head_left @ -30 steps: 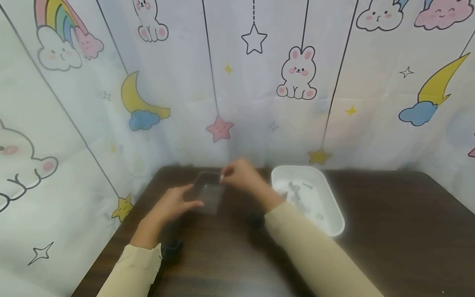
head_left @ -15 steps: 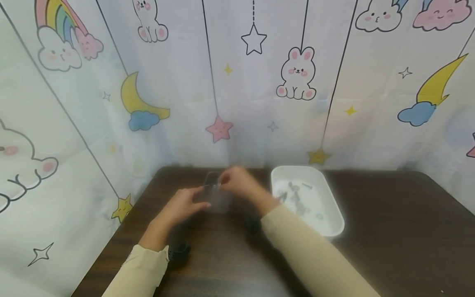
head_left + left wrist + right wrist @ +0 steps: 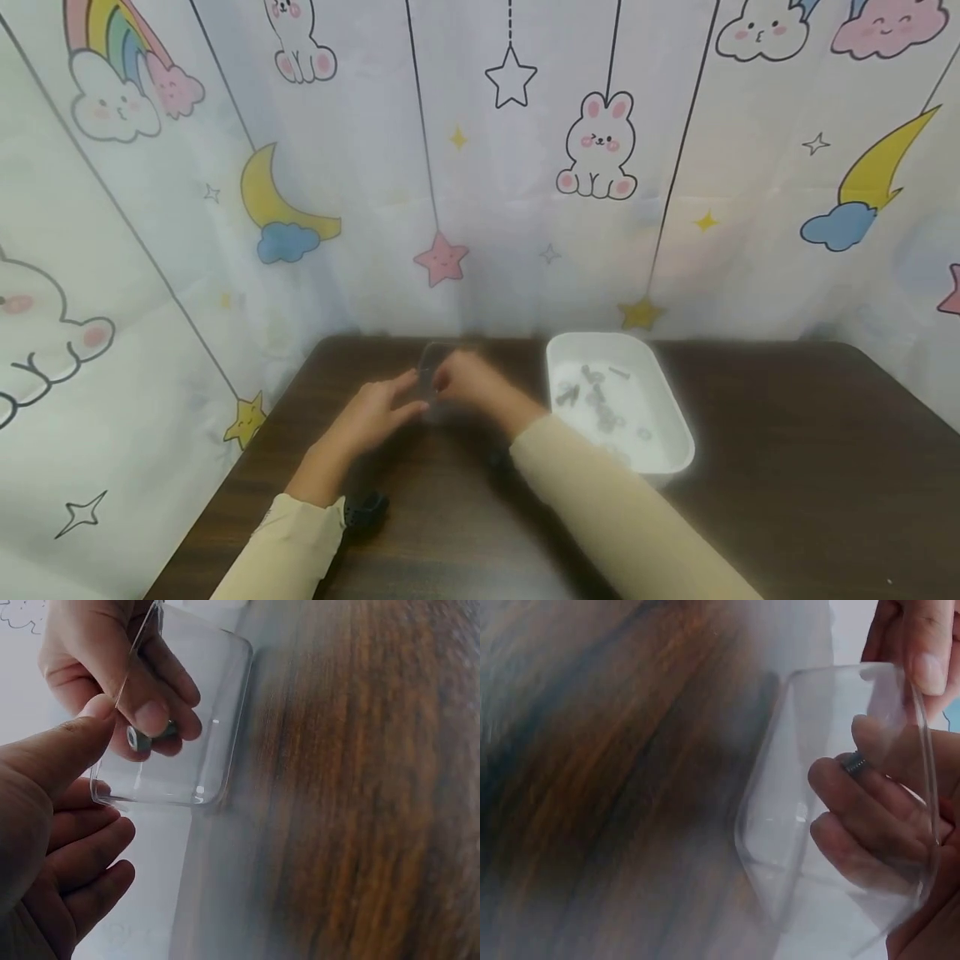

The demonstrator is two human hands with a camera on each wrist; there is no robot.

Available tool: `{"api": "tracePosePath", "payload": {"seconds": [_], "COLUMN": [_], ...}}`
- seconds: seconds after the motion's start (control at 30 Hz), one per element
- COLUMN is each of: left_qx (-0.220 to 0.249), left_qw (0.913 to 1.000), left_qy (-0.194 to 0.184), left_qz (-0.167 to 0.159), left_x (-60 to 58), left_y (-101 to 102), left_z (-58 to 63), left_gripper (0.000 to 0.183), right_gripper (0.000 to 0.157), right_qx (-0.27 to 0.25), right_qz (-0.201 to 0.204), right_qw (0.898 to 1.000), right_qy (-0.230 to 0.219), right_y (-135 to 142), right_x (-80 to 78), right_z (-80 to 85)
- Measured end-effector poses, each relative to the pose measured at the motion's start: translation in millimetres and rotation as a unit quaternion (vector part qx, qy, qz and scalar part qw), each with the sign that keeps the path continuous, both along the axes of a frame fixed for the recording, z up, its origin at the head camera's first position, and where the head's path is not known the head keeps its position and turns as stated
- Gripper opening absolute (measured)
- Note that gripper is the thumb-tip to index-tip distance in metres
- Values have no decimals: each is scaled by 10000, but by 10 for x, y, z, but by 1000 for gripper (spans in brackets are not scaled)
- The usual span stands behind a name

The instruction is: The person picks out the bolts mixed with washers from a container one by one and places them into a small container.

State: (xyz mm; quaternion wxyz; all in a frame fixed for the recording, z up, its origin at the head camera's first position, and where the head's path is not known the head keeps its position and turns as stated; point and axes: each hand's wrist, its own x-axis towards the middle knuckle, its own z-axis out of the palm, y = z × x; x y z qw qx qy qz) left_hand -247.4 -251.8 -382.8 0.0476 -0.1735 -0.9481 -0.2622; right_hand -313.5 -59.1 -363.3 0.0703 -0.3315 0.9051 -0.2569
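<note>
A clear plastic box (image 3: 225, 697) stands on the dark wooden table, its walls almost invisible in the head view. My left hand (image 3: 378, 412) holds it at the near left side, the thumb at the rim and the fingers spread along the wall. Inside the box mouth, my right hand (image 3: 476, 385) pinches a small grey metal bolt (image 3: 139, 739) between thumb and fingers. Through the clear wall, the bolt's threaded end (image 3: 853, 763) shows in the right wrist view. The other end looks hollow in the left wrist view.
To the right stands a white tray (image 3: 678, 417) with several loose bolts and small metal pieces (image 3: 600, 396). Dark wooden table (image 3: 787, 467) extends right of it. A curtain with printed cartoons (image 3: 517, 183) hangs behind the table's far edge.
The box and my left hand have shifted slightly right. My right hand has come down and left from the rim into the box, carrying the bolt.
</note>
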Motion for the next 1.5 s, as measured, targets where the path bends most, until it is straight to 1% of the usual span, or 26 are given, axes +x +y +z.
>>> {"api": "tracePosePath", "payload": {"seconds": [0.07,0.2,0.27,0.53,0.67,0.87,1.1,1.2,1.33,1.5], "left_qx": [-20,-58,-59,-147,-145,-115,-128,-128,-132,-100], "left_qw": [10000,9995,9993,9994,9993,9993,9993,9996,9998,9997], "left_qy": [84,286,348,313,331,339,336,235,160,206], "left_qz": [-38,-108,-126,-68,-80,-101,-66,-13,50,22], "left_x": [-9,-28,-35,-29,-18,-23,-17,-7,-7,-15], "left_y": [-2,-1,5,31,32,18,11,11,10,10], "left_z": [-2,2,8,30,31,8,0,-3,-17,-29], "left_gripper": [60,59,59,59,59,59,60,60,60,60], "right_gripper": [10,11,10,6,4,6,10,10,9,11], "right_qx": [85,339,387,465,501,509,511,474,511,634], "right_qz": [-43,-64,-62,-62,-164,-297,-254,-162,-48,-56], "right_qw": [10000,9990,9987,9988,9985,9983,9982,9985,9981,9970], "right_qy": [7,268,326,166,145,37,179,239,340,451], "right_y": [-33,-78,-88,-93,-99,-113,-113,-109,-108,-86], "right_x": [-3,-30,-47,-61,-42,-11,-15,-18,-19,-42], "right_z": [-25,-51,-56,-54,-47,-34,-63,-78,-75,-42]}}
